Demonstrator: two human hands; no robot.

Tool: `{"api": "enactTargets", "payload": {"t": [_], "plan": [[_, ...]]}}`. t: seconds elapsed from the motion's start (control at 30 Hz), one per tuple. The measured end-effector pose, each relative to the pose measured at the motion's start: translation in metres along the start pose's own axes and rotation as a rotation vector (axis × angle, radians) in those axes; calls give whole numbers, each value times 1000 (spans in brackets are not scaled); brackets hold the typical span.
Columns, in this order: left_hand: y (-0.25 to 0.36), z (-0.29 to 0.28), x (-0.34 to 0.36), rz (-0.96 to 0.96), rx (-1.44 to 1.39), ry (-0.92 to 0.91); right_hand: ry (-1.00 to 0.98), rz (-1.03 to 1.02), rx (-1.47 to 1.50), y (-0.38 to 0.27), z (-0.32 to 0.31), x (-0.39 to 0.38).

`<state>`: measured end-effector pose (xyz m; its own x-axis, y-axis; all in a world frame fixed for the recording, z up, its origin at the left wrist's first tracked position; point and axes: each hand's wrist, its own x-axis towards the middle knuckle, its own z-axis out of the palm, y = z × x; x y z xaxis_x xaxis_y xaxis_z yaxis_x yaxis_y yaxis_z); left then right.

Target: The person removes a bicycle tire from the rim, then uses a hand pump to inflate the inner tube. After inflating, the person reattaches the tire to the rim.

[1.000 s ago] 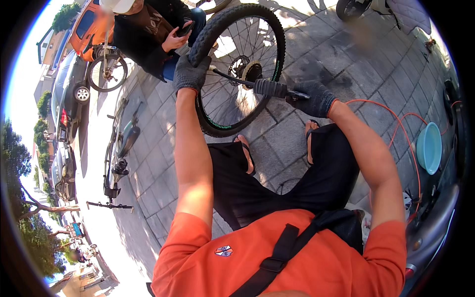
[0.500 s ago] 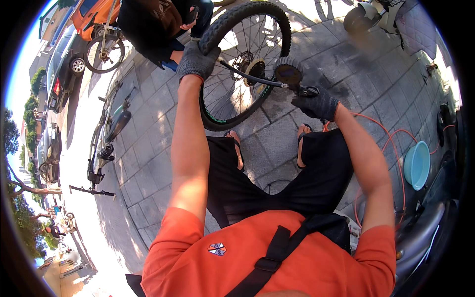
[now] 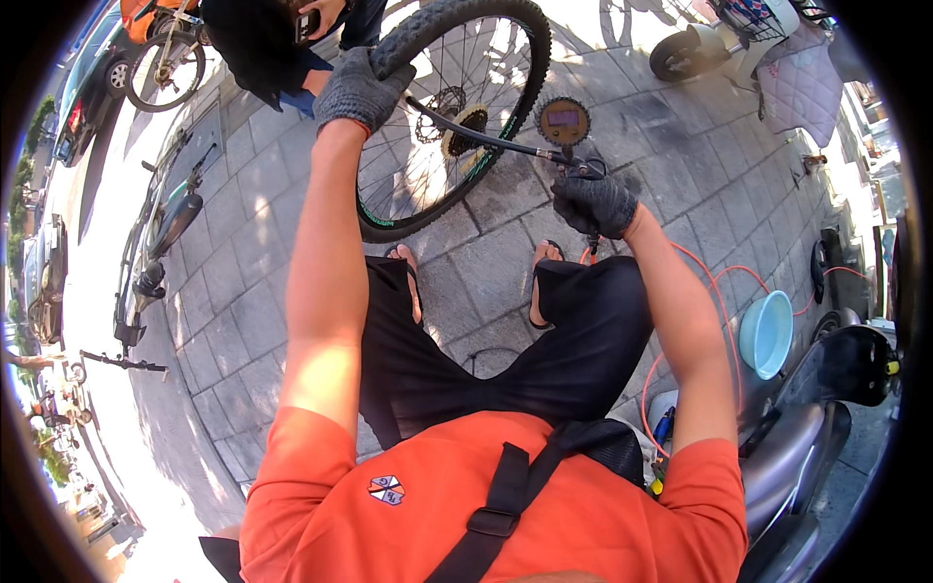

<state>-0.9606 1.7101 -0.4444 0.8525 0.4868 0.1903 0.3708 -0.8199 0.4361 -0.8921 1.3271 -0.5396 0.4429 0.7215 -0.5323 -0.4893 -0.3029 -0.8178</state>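
A bicycle wheel (image 3: pixel 526 87) with a knobby black tyre stands upright ahead of me, a disc and a gold sprocket cluster (image 3: pixel 465 131) at its hub. My left hand (image 3: pixel 362 92), in a dark grey knitted glove, is closed around the tyre's near left part. In my right hand (image 3: pixel 595 202), gloved alike, is a tyre inflator with a round gauge (image 3: pixel 564 121) facing up. Its black hose (image 3: pixel 486 139) runs left across the spokes toward my left hand; the hose's far end is partly hidden there. An orange air line (image 3: pixel 714 277) leads off from below the inflator.
A person in dark clothes (image 3: pixel 248 44) crouches at the far left. A bicycle (image 3: pixel 155 233) lies on the paving at left. To the right are a light-blue basin (image 3: pixel 767 335), a scooter (image 3: pixel 792 466) and the looping air line. Another scooter (image 3: pixel 685 53) stands far right.
The view has shifted, so everything sits further left. My right hand has tilted the inflator so its gauge face shows more plainly. My left hand keeps hold of the tyre.
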Motion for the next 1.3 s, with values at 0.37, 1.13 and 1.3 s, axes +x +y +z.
{"api": "enactTargets", "payload": {"t": [0.37,1.13,1.3], "plan": [[-22,26,12,130,51,196,-75,-81,127,-9,8,-3],[-17,22,9,116,84,140,-109,-29,219,5,-8,8],[-11,22,7,101,19,128,3,-71,194,15,-11,13]]}}
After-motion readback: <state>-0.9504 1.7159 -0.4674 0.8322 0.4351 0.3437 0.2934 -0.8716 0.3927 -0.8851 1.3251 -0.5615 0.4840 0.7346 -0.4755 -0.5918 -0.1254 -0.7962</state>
